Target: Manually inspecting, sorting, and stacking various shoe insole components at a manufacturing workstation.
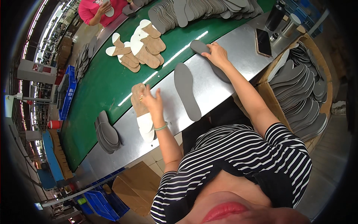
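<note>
My left hand [153,100] rests with spread fingers on a tan-and-white insole [143,115] lying on the metal ledge [223,48] beside the green conveyor belt [104,74]. My right hand [216,54] presses on a grey insole [199,46] at the belt's edge. Another grey insole [186,91] lies flat on the ledge between my two hands.
Tan-and-white insoles [140,46] sit in a loose pile on the belt, with grey insole stacks [201,11] beyond. A small grey stack [106,132] lies at left. A cardboard box of grey insoles [302,86], a phone [263,42] and flasks [276,16] are at right. A person in pink [99,11] works opposite.
</note>
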A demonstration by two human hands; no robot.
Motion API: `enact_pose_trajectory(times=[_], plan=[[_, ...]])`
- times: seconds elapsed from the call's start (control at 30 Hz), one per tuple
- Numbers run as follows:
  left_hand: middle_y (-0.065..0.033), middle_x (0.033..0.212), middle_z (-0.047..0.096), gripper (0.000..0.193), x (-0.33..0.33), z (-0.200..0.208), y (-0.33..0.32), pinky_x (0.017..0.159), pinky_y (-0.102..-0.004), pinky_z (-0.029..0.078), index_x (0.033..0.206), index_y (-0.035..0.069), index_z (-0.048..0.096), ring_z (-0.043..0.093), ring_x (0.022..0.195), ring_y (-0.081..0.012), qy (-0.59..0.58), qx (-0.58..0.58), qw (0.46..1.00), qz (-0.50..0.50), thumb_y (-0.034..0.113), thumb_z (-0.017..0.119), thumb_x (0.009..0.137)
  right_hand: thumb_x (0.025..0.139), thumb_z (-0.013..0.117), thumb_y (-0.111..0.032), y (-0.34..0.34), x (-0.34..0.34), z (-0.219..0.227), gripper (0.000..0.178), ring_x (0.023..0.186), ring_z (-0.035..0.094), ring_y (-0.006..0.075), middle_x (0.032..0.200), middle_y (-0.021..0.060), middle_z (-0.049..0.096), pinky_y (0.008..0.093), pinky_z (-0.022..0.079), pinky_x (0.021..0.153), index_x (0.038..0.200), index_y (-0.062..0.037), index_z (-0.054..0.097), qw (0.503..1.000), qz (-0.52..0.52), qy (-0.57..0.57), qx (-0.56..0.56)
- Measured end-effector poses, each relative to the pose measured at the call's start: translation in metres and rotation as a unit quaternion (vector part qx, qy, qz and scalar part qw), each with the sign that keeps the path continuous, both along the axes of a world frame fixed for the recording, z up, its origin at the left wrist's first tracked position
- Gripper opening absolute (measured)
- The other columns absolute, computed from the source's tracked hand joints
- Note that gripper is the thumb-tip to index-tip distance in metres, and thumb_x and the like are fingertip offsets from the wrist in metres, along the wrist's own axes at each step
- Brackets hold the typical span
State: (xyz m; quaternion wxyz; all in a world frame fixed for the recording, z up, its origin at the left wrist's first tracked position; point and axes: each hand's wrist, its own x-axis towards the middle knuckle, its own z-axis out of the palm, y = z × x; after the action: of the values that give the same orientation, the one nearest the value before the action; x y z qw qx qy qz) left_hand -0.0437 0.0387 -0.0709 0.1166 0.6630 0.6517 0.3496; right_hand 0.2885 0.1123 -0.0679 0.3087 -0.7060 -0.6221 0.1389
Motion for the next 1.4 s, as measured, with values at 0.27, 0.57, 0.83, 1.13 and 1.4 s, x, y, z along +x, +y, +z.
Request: enact_pose_trajectory(times=[0.27,0.57,0.83,1.13,1.4], plan=[[-0.0324,0.144,0.03,0.065,-0.07,-0.045,-0.004,0.112,-0.0489,0.022,0.133,-0.01,0.043,0.026,0.133,-0.0474,0.12,-0.066,0.969,0.205,0.021,0.069,0.082,0.078,0.074,-0.043,-0.005,0.0,-0.025,0.055,0.08,0.061,0.0247,0.088,0.0069,0.057,0.0376,0.049,0.069,0.116,-0.0041,0.066,0.992,-0.003,-0.037,0.124],[-0.0275,0.129,0.047,0.057,-0.044,0.008,0.0,0.102,-0.0464,0.034,0.119,-0.005,0.052,0.043,0.119,-0.0439,0.015,-0.104,0.979,0.177,0.009,0.076,0.07,0.08,0.071,-0.029,0.007,0.012,-0.04,0.028,0.082,0.063,0.0246,0.095,0.006,0.058,0.039,0.05,0.071,0.098,-0.0075,0.07,0.991,-0.012,0.011,0.133],[-0.0203,0.123,0.051,0.058,-0.034,-0.014,0.005,0.099,-0.0483,0.034,0.112,0.003,0.062,0.048,0.115,-0.0387,0.136,-0.069,0.974,0.169,0.026,0.084,0.063,0.07,0.072,-0.02,0.004,0.025,-0.03,0.016,0.075,0.061,0.0175,0.108,0.0038,0.061,0.0332,0.05,0.071,0.078,-0.0067,0.068,0.975,0.023,0.195,0.105],[-0.0137,0.091,0.062,0.057,-0.009,0.098,-0.035,0.072,-0.0384,0.051,0.118,0.003,0.041,0.065,0.075,-0.0298,-0.305,0.041,0.948,0.087,0.023,0.077,0.079,0.07,0.077,0.0,-0.125,0.051,0.154,0.03,0.1,0.052,0.0185,0.099,0.0062,0.062,0.0283,0.039,0.09,0.099,0.0008,0.068,0.941,0.164,0.121,0.271],[-0.0141,0.11,0.063,0.031,0.069,0.067,-0.017,0.081,-0.0412,0.055,0.122,0.003,0.048,0.063,0.104,-0.0321,-0.663,-0.171,0.707,-0.176,0.011,0.059,0.094,0.077,0.068,0.012,-0.12,-0.009,0.142,0.054,0.088,0.062,0.0088,0.102,0.0046,0.064,0.0207,0.049,0.072,0.127,0.0053,0.052,0.801,0.338,0.493,0.04]])
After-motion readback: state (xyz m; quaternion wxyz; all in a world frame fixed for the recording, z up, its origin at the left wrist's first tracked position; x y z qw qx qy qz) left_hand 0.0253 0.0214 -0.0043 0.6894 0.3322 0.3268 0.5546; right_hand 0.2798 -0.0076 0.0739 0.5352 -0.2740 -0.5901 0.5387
